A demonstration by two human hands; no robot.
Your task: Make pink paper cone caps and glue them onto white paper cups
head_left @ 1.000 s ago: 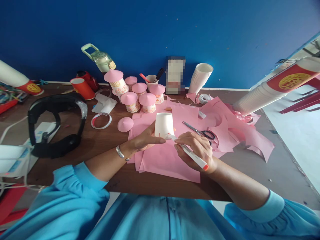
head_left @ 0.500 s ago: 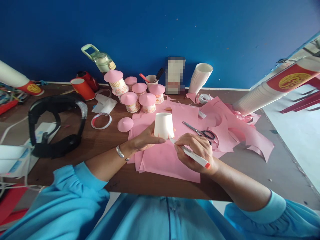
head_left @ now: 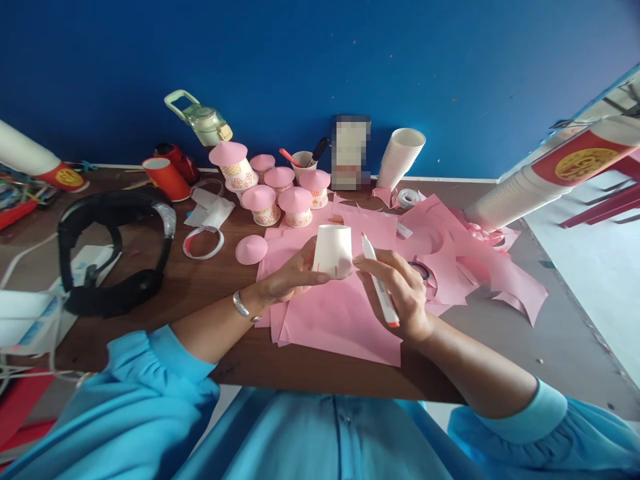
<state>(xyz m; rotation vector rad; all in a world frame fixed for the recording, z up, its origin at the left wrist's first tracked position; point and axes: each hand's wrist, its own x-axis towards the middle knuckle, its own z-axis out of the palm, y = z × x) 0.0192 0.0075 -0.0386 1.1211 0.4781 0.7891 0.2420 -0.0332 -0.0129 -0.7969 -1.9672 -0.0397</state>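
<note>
My left hand (head_left: 296,272) is closed on a white paper cup (head_left: 333,248), turned upside down. Short red strokes mark the cup near its rim. In my right hand (head_left: 400,290) is a white marker (head_left: 381,287) with a red end; its red tip points up and away, apart from the cup's side. Fingers of my right hand reach close to the cup's right edge; whether they touch it I cannot tell. Below both hands lie sheets of pink paper (head_left: 340,327). Scissors (head_left: 419,269) are mostly hidden behind my right hand.
Decorated cups with pink cone roofs (head_left: 296,201) stand at the back, near a pen cup (head_left: 303,160) and a cup stack (head_left: 400,157). A loose pink cone (head_left: 251,249), a tape roll (head_left: 203,243) and a black headset (head_left: 115,250) lie left. Pink scraps (head_left: 450,247) lie right.
The marker has come away from the cup's rim and swung more upright in my right hand. The cup has shifted slightly right and turned in my left hand. The scissors are now more covered.
</note>
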